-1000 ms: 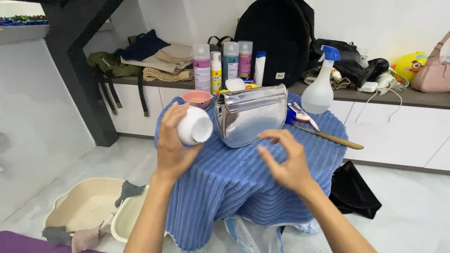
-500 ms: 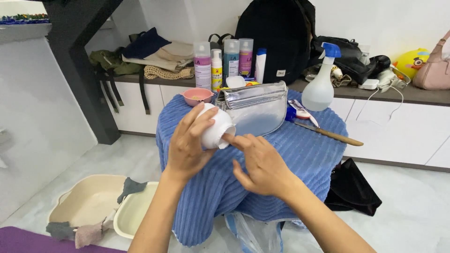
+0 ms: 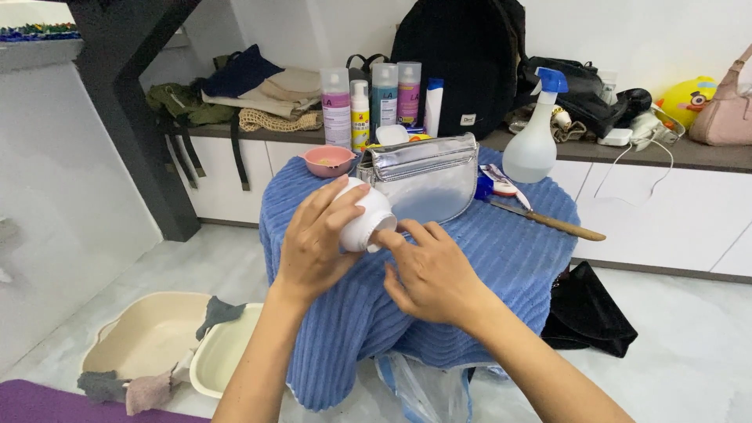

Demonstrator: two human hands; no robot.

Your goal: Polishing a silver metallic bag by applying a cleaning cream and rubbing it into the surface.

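The round table (image 3: 501, 258) in front of me is draped in a ribbed blue cloth (image 3: 337, 329) that hangs well down its sides. Behind it, at twelve o'clock, a black backpack (image 3: 462, 63) leans on the long shelf (image 3: 705, 153) along the wall. On the floor at eight o'clock sit two cream basins (image 3: 149, 333), grey rags lying over their rims. At the middle of the table stands a silver bag (image 3: 423, 180), upright, its flap shut. At two o'clock from it is a clear spray bottle (image 3: 533, 145) with a blue trigger head; a wooden-handled brush (image 3: 548, 223) lies flat at three o'clock. A pink bowl (image 3: 329, 160) sits at ten o'clock from the bag. My left hand (image 3: 313, 247) is curled around a small white jar (image 3: 364, 219), held tilted above the table's near edge, just in front of the bag. My right hand (image 3: 427, 270) is loosely spread, holding nothing, its fingertips (image 3: 388, 237) touching the jar's open end.
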